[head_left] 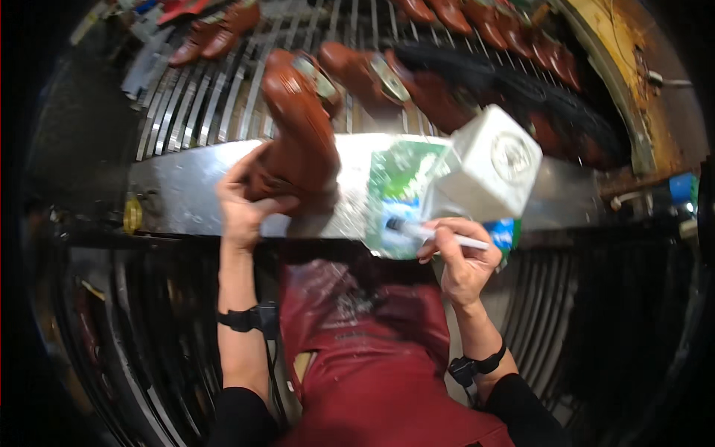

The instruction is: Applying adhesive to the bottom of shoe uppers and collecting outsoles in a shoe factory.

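Note:
A glossy reddish-brown leather shoe [298,119] stands tilted over the metal ledge, its toe pointing away from me. My left hand [249,197] grips it at the heel end, fingers closed round it. In my right hand [465,257] is a slim white-handled brush [428,232] with a dark tip, held like a pen. That tip is over a green and blue plastic sheet [395,179] on the ledge, apart from the shoe. Just beyond my right hand stands a square white container [491,160]; its opening, if any, cannot be made out.
A bare metal ledge [182,182] crosses in front of me. Behind it, a slatted rack [179,104] carries several brown shoes [357,71] and a long black object [514,82]. More brown shoes [491,26] line the far right. A small yellow object [132,214] is at the ledge's left end.

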Demonstrator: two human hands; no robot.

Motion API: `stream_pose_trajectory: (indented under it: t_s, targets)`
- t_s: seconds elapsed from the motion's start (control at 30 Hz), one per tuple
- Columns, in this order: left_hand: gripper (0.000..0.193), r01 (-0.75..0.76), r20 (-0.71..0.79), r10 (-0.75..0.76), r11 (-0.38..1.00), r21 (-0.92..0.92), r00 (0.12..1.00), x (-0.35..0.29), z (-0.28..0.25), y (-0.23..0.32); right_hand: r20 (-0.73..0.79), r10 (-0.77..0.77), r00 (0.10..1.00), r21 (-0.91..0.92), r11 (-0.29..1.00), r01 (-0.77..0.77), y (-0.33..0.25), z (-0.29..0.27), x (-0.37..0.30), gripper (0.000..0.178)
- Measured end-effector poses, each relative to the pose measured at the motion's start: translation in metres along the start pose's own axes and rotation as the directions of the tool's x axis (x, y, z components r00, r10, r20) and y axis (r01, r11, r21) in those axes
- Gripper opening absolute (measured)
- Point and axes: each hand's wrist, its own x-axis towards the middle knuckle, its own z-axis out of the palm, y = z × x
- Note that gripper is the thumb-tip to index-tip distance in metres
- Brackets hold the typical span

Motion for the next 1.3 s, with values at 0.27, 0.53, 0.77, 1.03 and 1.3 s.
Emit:
stream_pose_trajectory:
  t_s: [0.27, 0.53, 0.77, 1.03, 1.3]
  targets:
    - [0.073, 0.069, -0.052, -0.083, 0.971, -0.231, 0.995, -0.096, -0.006, -0.039, -0.203, -0.175, 0.963, -0.557, 0.830, 0.033, 0.021, -0.030, -0.014, 0.021]
    - [0.061, 0.225, 0.094, -0.214, 0.965, -0.132, 0.972, -0.136, 0.012, -0.046, -0.335, 0.512, 0.791, 0.387, 0.840, -0.380, -0.012, -0.038, -0.008, 0.023]
    - [0.060, 0.304, 0.219, -0.251, 0.918, -0.256, 0.943, -0.137, 0.026, -0.025, -0.078, 0.376, 0.923, 0.411, 0.856, -0.313, -0.029, -0.006, 0.010, 0.020]
    - [0.055, 0.232, 0.184, -0.176, 0.909, -0.347, 0.967, -0.124, 0.019, -0.035, 0.108, 0.192, 0.975, 0.166, 0.964, -0.208, -0.042, 0.014, -0.066, 0.011]
    - [0.037, 0.230, 0.141, -0.188, 0.887, -0.401, 0.972, -0.108, 0.022, -0.021, 0.444, 0.029, 0.895, -0.047, 0.999, -0.009, -0.055, 0.004, -0.084, 0.015]
